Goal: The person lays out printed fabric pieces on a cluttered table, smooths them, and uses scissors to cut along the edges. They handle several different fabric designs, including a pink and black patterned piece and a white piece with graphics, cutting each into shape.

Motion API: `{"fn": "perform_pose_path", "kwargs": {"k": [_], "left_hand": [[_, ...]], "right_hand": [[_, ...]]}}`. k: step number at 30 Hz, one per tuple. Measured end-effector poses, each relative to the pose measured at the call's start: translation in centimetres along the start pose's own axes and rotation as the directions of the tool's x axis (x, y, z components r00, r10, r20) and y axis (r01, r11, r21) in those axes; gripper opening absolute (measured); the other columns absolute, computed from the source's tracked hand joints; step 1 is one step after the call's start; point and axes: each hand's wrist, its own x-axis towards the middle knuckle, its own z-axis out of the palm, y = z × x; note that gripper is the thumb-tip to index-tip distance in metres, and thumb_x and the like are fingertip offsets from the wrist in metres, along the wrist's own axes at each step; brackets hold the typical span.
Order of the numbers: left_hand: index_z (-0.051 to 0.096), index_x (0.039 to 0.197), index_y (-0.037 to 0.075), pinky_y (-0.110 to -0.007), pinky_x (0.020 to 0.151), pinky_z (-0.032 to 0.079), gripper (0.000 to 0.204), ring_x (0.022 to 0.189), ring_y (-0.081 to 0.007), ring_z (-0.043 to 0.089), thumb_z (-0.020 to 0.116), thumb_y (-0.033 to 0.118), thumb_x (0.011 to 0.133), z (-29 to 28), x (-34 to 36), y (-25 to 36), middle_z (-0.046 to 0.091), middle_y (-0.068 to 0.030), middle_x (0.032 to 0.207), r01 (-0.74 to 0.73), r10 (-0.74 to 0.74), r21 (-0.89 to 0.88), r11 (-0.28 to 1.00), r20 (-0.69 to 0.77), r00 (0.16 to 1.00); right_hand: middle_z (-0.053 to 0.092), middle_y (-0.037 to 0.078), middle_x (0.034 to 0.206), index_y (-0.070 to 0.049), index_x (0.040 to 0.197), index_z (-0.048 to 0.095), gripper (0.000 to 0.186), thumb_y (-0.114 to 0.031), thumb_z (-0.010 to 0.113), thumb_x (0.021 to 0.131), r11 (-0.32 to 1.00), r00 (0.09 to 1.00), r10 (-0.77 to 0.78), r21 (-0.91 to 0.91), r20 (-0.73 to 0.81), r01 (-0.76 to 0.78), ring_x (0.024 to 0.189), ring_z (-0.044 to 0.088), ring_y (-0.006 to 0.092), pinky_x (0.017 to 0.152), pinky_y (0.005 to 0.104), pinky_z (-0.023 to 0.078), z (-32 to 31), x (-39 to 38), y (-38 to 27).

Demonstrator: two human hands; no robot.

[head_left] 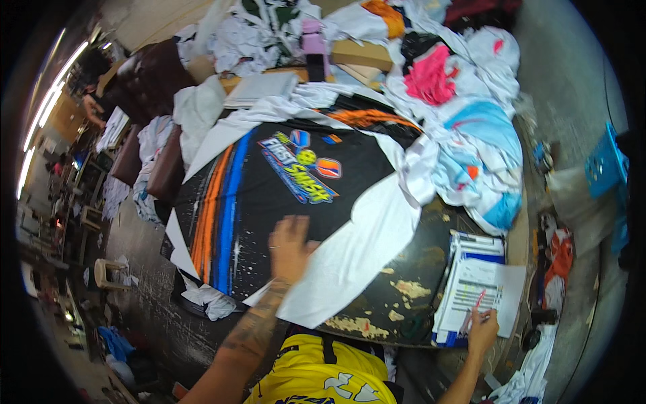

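Note:
A black printed fabric panel (269, 195) with orange and blue stripes, a colourful logo and white margins lies spread over the dark worn table (410, 269). My left hand (291, 248) rests on the panel's lower part with the fingers stretched out. At the table's right corner, my right hand (483, 330) grips a red pen (480, 300), its tip over a printed sheet (505, 283). The sheet sits on a stack of papers with blue edges (464, 248). Whether the pen tip touches the paper I cannot tell.
White and light-blue fabric (478, 148) is heaped at the right, near a pink cloth (431, 75). A purple bottle (313, 44) and a cardboard piece (362, 54) stand at the back. Brown chairs (165, 161) are left, a blue basket (605, 161) right.

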Motion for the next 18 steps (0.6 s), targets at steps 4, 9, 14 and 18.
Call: {"fn": "perform_pose_path", "kwargs": {"k": [4,9,14,18], "left_hand": [[0.036,0.169,0.008,-0.058,0.129,0.026,0.074,0.158,-0.0463,0.033,0.06,0.043,0.109,-4.7,-7.5,-22.7,0.035,-0.027,0.171,0.506,-0.519,0.276,0.817,-0.029,0.854],[0.046,0.162,0.003,-0.059,0.125,0.035,0.071,0.152,-0.0449,0.045,0.054,0.052,0.111,-13.4,-18.4,-36.1,0.052,-0.0277,0.16,0.91,-0.914,-0.089,0.406,-0.062,0.402],[0.042,0.165,0.005,-0.059,0.123,0.036,0.071,0.151,-0.0484,0.043,0.057,0.048,0.11,-13.6,-12.9,-39.2,0.044,-0.0297,0.164,0.69,-0.589,0.21,0.692,-0.388,0.709],[0.039,0.168,0.01,-0.059,0.13,0.024,0.07,0.16,-0.0441,0.032,0.06,0.041,0.109,-9.2,-5.8,-40.6,0.036,-0.0225,0.172,0.33,-0.316,0.276,0.903,-0.095,0.944]], "right_hand": [[0.063,0.01,0.077,-0.004,0.102,0.065,0.02,-0.02,0.077,0.097,0.973,0.998,-0.061,0.223,0.027,0.053,0.074,0.063,0.0272,0.078,0.0487,0.052,0.2,0.0,-7.0],[0.072,0.014,0.105,-0.004,0.114,0.07,0.026,-0.018,0.077,0.094,0.827,0.861,-0.5,0.343,0.09,0.445,0.102,0.067,0.0335,0.099,0.0476,0.051,4.3,-4.5,-22.0],[0.064,0.02,0.143,-0.006,0.14,0.064,0.053,-0.027,0.08,0.093,0.654,0.635,-0.751,0.334,0.182,0.679,0.142,0.053,0.0458,0.119,0.0548,0.041,11.2,-10.3,-34.7],[0.041,0.02,0.17,-0.01,0.161,0.047,0.073,-0.04,0.072,0.099,0.689,0.605,-0.7,0.135,0.38,0.712,0.159,0.033,0.0467,0.128,0.0633,0.026,15.5,-12.8,-36.8]]}}
